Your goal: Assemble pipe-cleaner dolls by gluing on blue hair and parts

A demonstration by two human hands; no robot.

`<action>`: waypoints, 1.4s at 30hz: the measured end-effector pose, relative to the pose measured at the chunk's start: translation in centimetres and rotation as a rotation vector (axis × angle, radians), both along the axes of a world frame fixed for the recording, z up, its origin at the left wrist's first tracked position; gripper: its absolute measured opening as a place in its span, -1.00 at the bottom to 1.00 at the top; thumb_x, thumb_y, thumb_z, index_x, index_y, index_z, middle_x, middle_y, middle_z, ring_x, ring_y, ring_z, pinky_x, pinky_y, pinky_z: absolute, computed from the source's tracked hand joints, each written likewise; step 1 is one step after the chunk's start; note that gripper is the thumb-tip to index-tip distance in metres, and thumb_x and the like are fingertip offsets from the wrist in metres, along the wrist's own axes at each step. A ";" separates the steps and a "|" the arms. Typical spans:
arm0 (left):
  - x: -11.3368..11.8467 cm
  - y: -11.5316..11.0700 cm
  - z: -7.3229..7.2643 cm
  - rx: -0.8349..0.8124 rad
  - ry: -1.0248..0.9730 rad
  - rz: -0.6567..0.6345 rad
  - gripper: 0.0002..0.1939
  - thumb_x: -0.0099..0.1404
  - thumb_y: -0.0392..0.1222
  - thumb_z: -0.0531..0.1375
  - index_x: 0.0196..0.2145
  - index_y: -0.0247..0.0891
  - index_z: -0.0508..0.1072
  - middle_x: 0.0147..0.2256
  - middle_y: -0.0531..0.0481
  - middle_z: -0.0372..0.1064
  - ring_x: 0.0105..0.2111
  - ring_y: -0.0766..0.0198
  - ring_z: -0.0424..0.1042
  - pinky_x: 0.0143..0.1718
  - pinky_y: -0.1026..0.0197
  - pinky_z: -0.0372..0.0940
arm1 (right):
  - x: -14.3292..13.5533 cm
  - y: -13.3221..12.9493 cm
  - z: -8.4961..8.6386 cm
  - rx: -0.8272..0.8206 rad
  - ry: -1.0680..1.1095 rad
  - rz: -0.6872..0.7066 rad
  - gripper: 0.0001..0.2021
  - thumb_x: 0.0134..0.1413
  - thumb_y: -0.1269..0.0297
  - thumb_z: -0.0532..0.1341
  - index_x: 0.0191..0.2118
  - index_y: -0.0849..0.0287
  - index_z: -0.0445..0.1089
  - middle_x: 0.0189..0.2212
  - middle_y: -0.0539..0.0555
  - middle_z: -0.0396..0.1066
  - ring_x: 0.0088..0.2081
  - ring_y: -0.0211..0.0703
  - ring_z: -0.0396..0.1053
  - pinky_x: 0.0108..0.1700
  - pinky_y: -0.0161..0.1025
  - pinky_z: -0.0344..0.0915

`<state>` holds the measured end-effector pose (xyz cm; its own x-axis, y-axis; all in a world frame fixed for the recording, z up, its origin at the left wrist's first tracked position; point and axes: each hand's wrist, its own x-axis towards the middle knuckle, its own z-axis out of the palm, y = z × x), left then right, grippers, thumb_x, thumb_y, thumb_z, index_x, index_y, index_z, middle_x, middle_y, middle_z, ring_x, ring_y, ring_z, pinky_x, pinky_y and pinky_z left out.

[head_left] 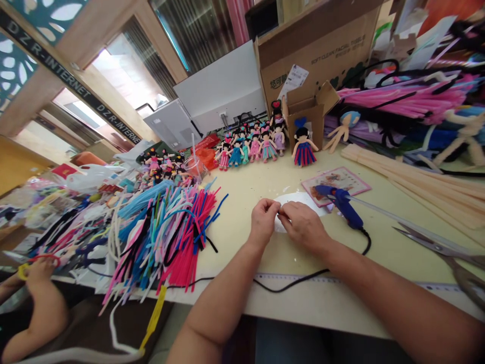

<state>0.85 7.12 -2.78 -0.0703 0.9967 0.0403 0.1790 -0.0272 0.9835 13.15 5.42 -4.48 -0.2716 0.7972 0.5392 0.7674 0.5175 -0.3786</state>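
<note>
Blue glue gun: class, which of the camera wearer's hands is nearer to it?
Right. The right hand is just left of the blue glue gun; the left hand is farther left, beyond the right hand.

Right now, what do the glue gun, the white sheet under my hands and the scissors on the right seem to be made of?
Glue gun: likely hard plastic, solid blue moulded-looking body.
White sheet: paper or thin plastic; flat, plain white surface leaves it open.
Scissors: probably metal, grey blades with brighter edges.

small dark piece [280, 211] | mostly hidden | held above white sheet [303, 197]
</note>
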 end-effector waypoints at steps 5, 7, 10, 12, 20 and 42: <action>-0.6 0.4 0.2 -0.108 -0.022 -0.067 -0.79 0.11 -0.08 0.16 -0.44 -0.30 0.42 -0.50 0.08 0.30 -0.45 0.39 0.24 -0.35 0.29 0.18 | 1.0 0.5 0.1 -0.044 0.002 0.041 -0.79 0.24 0.36 0.03 -0.32 0.21 0.39 -0.40 0.11 0.37 -0.30 -0.11 0.24 -0.22 -0.22 0.06; -1.6 0.8 0.5 -0.145 0.028 -0.140 -0.71 0.15 -0.03 0.11 -0.38 -0.30 0.49 -0.48 0.05 0.33 -0.44 0.38 0.25 -0.39 0.30 0.16 | 1.6 0.7 0.4 -0.049 -0.012 0.044 -0.79 0.24 0.35 0.04 -0.27 0.19 0.43 -0.37 0.11 0.38 -0.27 -0.11 0.23 -0.21 -0.21 0.05; -3.0 1.2 0.8 -0.162 0.093 -0.236 -0.68 0.15 0.01 0.13 -0.37 -0.30 0.52 -0.46 0.02 0.36 -0.43 0.36 0.27 -0.41 0.30 0.15 | 2.3 0.8 0.8 -0.037 -0.068 0.031 -0.79 0.22 0.39 0.07 -0.28 0.15 0.46 -0.33 0.10 0.38 -0.25 -0.10 0.20 -0.19 -0.19 0.02; -3.6 1.4 1.0 -0.185 0.121 -0.272 -0.69 0.11 0.02 0.18 -0.42 -0.31 0.51 -0.47 0.02 0.36 -0.44 0.36 0.27 -0.42 0.30 0.16 | 2.5 0.7 1.0 -0.021 -0.124 0.026 -0.81 0.19 0.42 0.09 -0.30 0.13 0.46 -0.31 0.10 0.39 -0.24 -0.08 0.17 -0.18 -0.17 0.00; -3.8 0.9 1.5 -0.203 0.298 -0.386 -0.80 0.00 -0.11 0.26 -0.49 -0.33 0.48 -0.52 0.03 0.34 -0.48 0.36 0.27 -0.41 0.26 0.18 | 2.7 0.4 1.4 0.034 -0.228 0.032 -0.83 0.14 0.43 0.14 -0.33 0.11 0.48 -0.24 0.10 0.40 -0.18 -0.05 0.16 -0.18 -0.13 -0.05; -0.9 0.2 0.2 -0.032 -0.036 -0.085 -0.82 0.00 -0.18 0.25 -0.58 -0.31 0.35 -0.59 0.13 0.23 -0.52 0.42 0.16 -0.42 0.29 0.07 | 1.0 0.0 0.3 -0.035 0.059 0.067 -0.87 0.13 0.39 0.11 -0.45 0.18 0.28 -0.48 0.07 0.32 -0.37 -0.13 0.23 -0.29 -0.23 0.03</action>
